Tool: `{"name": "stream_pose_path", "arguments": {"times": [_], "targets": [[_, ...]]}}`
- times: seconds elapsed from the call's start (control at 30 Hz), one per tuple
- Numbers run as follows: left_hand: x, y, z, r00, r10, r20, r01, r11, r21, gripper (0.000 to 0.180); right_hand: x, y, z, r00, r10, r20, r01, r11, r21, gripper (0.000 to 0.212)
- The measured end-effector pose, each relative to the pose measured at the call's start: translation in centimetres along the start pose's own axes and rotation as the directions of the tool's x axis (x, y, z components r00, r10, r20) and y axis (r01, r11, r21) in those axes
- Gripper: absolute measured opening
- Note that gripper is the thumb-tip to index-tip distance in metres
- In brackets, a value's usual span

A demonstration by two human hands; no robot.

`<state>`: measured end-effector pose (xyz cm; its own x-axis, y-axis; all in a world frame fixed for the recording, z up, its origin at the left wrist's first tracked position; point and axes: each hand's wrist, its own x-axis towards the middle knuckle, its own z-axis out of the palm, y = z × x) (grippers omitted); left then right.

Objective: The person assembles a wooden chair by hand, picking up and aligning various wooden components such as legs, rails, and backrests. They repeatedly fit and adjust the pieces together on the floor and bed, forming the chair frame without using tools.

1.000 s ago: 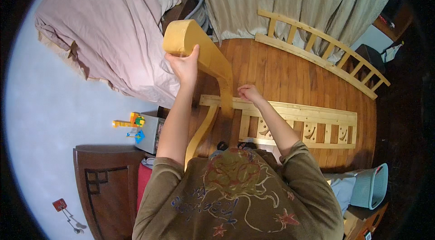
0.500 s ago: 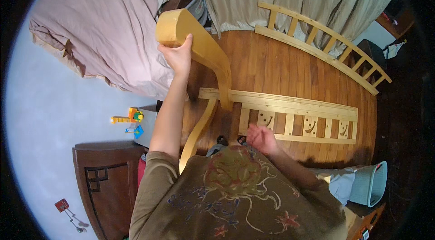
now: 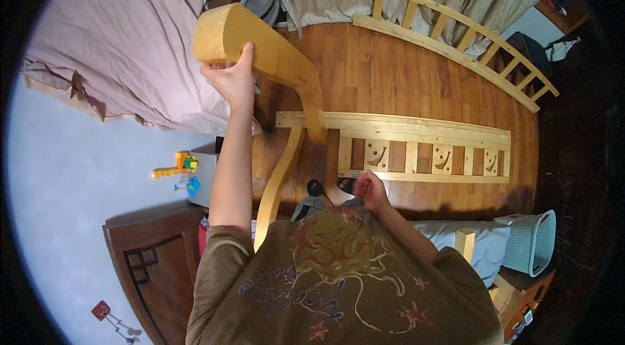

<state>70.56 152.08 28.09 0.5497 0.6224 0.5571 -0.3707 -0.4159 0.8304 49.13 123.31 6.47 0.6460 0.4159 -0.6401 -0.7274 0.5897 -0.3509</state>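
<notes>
My left hand (image 3: pixel 231 79) grips the top of a tall curved wooden frame piece (image 3: pixel 273 61), which stands upright. Its lower curved leg (image 3: pixel 277 182) runs down toward my body. My right hand (image 3: pixel 370 190) is drawn in close to my chest with the fingers curled; nothing shows in it. A slatted wooden side panel with carved boards (image 3: pixel 416 147) lies flat on the wood floor in front of me, its left end touching the curved piece.
A second slatted rail (image 3: pixel 456 39) lies against the beige curtains at the back. A bed with a pink cover (image 3: pixel 111 39) is on the left. A pale plastic basket (image 3: pixel 530 241) stands at right, a dark wooden door (image 3: pixel 153 267) at lower left, small toy bricks (image 3: pixel 176 168) nearby.
My right hand has left the slatted panel and pulled back to my chest. My left hand has stayed on the curved piece, which now stands closer and higher.
</notes>
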Motion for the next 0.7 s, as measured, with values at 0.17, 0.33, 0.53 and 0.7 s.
{"name": "stream_pose_path", "arguments": {"times": [0.17,0.33,0.53,0.7], "targets": [[-0.2,0.2,0.1,0.999,-0.008,-0.040,0.011,0.995,0.095,0.073,2.1,-0.3,-1.1,0.985,-0.010,-0.174,-0.015,0.990,-0.141,0.037],[0.5,-0.6,-0.7,0.998,-0.013,-0.062,0.018,0.996,0.089,0.076,5.6,0.7,-6.6,0.915,-0.331,-0.229,0.046,0.652,-0.757,0.036],[0.2,-0.2,-1.1,0.997,0.000,-0.076,0.011,0.990,0.138,0.075,6.1,-0.9,-14.3,0.849,-0.351,-0.395,-0.255,0.382,-0.888,0.036],[0.0,-0.8,-2.7,0.994,0.003,-0.108,0.015,0.987,0.161,0.073,5.3,-1.2,-17.5,0.896,-0.184,-0.404,-0.350,0.265,-0.898,0.031]]}}
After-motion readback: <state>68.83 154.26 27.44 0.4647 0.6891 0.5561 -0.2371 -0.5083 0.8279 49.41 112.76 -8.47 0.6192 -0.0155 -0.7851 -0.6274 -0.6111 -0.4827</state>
